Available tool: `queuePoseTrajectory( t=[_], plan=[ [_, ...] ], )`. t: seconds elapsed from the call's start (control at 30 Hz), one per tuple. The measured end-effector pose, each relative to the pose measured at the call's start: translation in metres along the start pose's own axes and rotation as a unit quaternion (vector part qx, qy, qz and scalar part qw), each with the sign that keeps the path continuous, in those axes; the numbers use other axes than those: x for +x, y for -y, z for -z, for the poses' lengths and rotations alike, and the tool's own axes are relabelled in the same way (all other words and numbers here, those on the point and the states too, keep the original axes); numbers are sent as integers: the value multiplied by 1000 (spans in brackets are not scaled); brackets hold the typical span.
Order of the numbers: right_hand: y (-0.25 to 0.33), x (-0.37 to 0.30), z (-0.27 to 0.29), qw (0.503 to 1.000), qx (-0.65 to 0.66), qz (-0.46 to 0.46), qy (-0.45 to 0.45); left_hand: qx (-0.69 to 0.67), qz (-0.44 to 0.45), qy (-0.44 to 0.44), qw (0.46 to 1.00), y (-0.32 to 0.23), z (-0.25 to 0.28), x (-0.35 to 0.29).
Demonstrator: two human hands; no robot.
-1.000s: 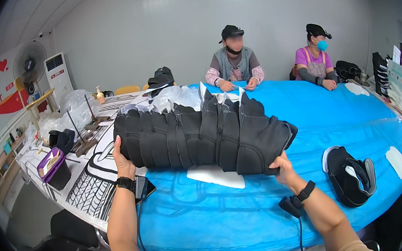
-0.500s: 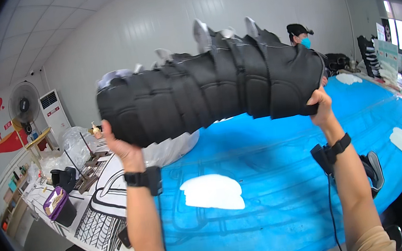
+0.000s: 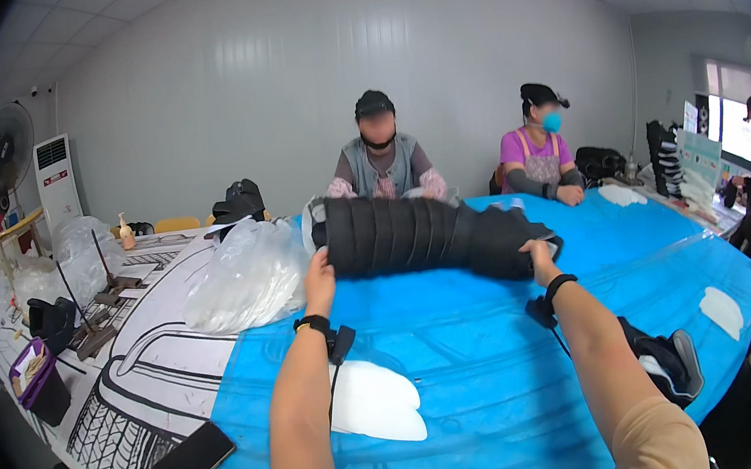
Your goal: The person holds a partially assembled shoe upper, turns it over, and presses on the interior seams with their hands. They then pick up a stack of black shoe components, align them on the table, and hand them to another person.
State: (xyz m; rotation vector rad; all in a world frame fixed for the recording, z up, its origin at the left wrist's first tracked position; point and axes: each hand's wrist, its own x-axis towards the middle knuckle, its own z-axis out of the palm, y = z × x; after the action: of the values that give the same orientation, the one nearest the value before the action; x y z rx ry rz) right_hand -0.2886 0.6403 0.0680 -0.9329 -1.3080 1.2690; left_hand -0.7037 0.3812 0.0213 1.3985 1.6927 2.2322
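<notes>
A long stack of black shoe uppers [image 3: 403,231], nested one inside another with pale linings at the left end, lies sideways just over or on the far part of the blue table cover [image 3: 479,334]; I cannot tell whether it rests there. My left hand [image 3: 319,283] is closed on the stack's left end. At its right end, my right hand [image 3: 541,260] grips the lower edge, thumb in front. Both wrists wear black straps with small devices. A white flat piece [image 3: 376,401] lies under my left forearm. Right of my right arm sits another black piece with grey lining [image 3: 677,362].
A clear plastic bag [image 3: 247,282] lies left of the stack. A phone [image 3: 193,459] and a purple bin [image 3: 40,379] are at the left. Two people [image 3: 380,155] sit across the table. More white pieces [image 3: 722,311] lie at the right.
The stack has come down from in front of me toward the far part of the table, and both hands have moved with it, still gripping. My view has shifted, bringing the person opposite into sight.
</notes>
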Motion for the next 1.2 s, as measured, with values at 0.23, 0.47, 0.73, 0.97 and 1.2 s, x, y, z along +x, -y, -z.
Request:
queuePoseTrajectory(
  t=[0.23, 0.47, 0.73, 0.97, 1.2],
  plan=[
    [-22, 6, 16, 995, -2, 95, 15, 140, 41, 75, 986, -24, -39, -13],
    [-33, 22, 19, 994, -19, 102, -25, 173, 9, 27, 984, -5, -20, -22],
    [2, 33, 24, 772, -606, 177, 79, 236, 144, -67, 959, -30, -2, 20],
    [109, -159, 42, 429, -841, 185, 273, 193, -101, 164, 962, -251, -2, -13],
    [273, -346, 202, 704, -505, 336, 369, 305, -331, 235, 862, -406, -33, -179]
  ],
)
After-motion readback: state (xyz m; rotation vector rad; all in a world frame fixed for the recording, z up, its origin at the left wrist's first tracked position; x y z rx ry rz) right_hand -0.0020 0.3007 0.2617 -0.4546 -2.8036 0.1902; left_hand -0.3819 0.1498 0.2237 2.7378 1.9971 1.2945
